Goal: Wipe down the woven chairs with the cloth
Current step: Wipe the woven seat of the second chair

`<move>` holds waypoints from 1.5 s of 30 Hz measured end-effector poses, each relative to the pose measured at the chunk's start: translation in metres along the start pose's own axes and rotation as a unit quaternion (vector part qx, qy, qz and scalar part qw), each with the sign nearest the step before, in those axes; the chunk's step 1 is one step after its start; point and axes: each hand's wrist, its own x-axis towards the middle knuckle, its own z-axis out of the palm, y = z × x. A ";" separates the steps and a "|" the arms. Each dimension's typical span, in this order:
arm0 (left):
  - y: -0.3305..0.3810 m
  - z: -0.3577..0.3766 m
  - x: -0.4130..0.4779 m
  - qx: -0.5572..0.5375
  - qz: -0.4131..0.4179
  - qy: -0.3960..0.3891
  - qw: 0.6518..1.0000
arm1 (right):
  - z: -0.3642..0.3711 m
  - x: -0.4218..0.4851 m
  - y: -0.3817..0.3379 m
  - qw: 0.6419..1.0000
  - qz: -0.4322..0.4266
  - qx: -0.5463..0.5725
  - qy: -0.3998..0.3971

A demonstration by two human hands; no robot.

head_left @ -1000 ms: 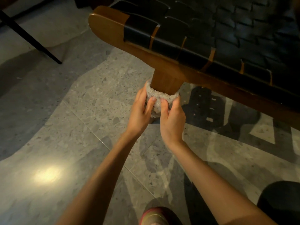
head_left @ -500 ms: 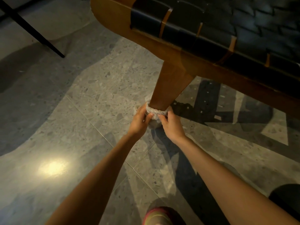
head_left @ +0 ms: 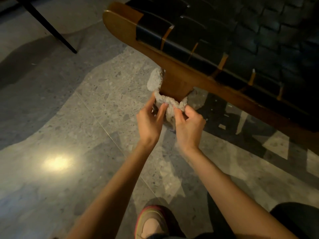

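Note:
A woven chair (head_left: 215,37) with black straps on a brown wooden frame fills the upper right. Its wooden leg (head_left: 174,85) comes down from the frame rail at centre. A grey fluffy cloth (head_left: 165,100) is wrapped round the near side of that leg, with one end sticking up on the leg's left. My left hand (head_left: 149,121) grips the cloth's left part, thumb and fingers curled on it. My right hand (head_left: 189,125) pinches the cloth's right part just below the leg. The lower leg is hidden behind the cloth and hands.
The floor is grey terrazzo tile (head_left: 86,118) with a bright light reflection at lower left. A thin black furniture leg (head_left: 53,30) slants across the upper left. My shoe (head_left: 151,221) shows at the bottom centre, and a dark knee (head_left: 298,219) at bottom right.
Both hands slid the cloth down the leg to near the floor, then back up close under the seat rail. The cloth now hangs looser, one end loose on the left.

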 end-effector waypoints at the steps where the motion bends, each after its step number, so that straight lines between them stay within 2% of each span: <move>1: 0.011 0.000 -0.001 -0.007 0.009 0.019 1.000 | -0.006 0.000 -0.006 1.000 -0.018 0.009 0.006; 5: 0.041 0.004 -0.008 -0.042 -0.034 0.114 0.992 | -0.025 -0.006 -0.023 0.997 -0.067 0.034 0.007; 7: 0.048 0.004 -0.013 -0.045 -0.059 0.160 0.984 | -0.030 -0.009 -0.026 0.998 -0.041 0.041 0.003; 9: 0.053 0.003 -0.018 -0.034 -0.062 0.170 0.983 | -0.035 -0.008 -0.029 0.999 -0.009 0.033 -0.013; 13: 0.059 -0.007 -0.020 0.028 -0.091 0.116 0.989 | -0.044 0.002 -0.045 0.990 0.052 -0.057 -0.119; 15: 0.068 -0.016 -0.019 0.055 -0.138 0.073 0.986 | -0.047 0.010 -0.061 0.971 0.095 -0.111 -0.187; 18: 0.091 -0.034 -0.013 0.075 -0.227 0.017 0.971 | -0.051 0.014 -0.090 0.937 0.163 -0.109 -0.289; 20: 0.112 -0.047 -0.007 0.080 -0.281 -0.027 0.956 | -0.058 0.013 -0.110 0.922 0.207 -0.104 -0.311; 23: 0.162 -0.069 0.001 0.071 -0.318 -0.067 0.943 | -0.079 0.016 -0.153 0.907 0.255 -0.092 -0.322; 26: 0.225 -0.093 0.008 0.049 -0.329 -0.081 0.940 | -0.104 0.025 -0.209 0.903 0.253 -0.129 -0.321; 30: 0.319 -0.133 0.024 0.081 -0.299 -0.126 0.942 | -0.145 0.043 -0.301 0.909 0.221 -0.124 -0.332; 34: 0.421 -0.173 0.052 0.148 -0.179 -0.155 0.960 | -0.182 0.062 -0.398 0.911 0.198 -0.108 -0.346; 37: 0.480 -0.197 0.079 0.177 -0.091 -0.213 0.957 | -0.202 0.071 -0.460 0.922 0.184 -0.069 -0.334; 39: 0.510 -0.207 0.098 0.177 -0.066 -0.241 0.952 | -0.213 0.081 -0.493 0.928 0.155 -0.055 -0.334; 42: 0.541 -0.219 0.123 0.178 -0.056 -0.252 0.950 | -0.219 0.097 -0.532 0.927 0.097 -0.106 -0.347; 45: 0.557 -0.229 0.145 0.181 -0.024 -0.265 0.947 | -0.222 0.109 -0.554 0.928 0.067 -0.171 -0.324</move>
